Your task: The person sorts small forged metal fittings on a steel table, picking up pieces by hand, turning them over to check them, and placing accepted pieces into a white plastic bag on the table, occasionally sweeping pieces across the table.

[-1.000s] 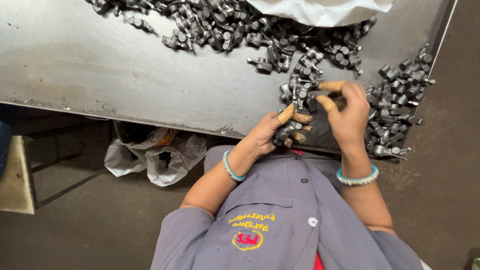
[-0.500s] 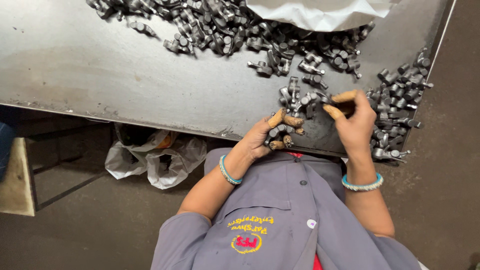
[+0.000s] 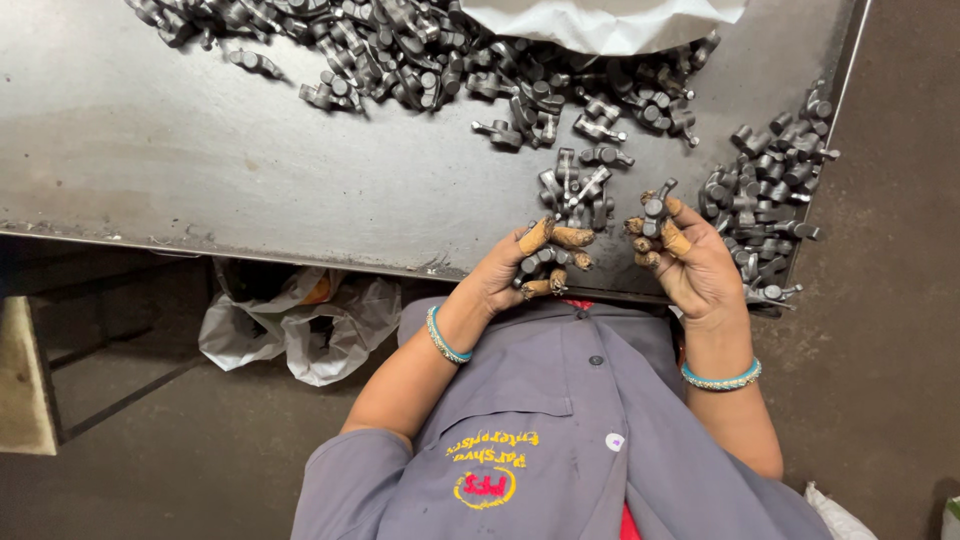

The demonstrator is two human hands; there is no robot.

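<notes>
My left hand (image 3: 528,262) clenched on handful of small grey forged metal parts (image 3: 540,262), at near edge of steel surface (image 3: 200,170). My right hand (image 3: 690,262) pinching single forged part (image 3: 655,208) at fingertips, just beside left. Small cluster (image 3: 575,185) just beyond both hands; second heap (image 3: 770,180) right of right hand. Risk: overfull left grip near edge, pieces may slip off to floor. White bag (image 3: 610,20) far beyond hands; crumpled white plastic bag (image 3: 300,325) below surface, left of left hand.
</notes>
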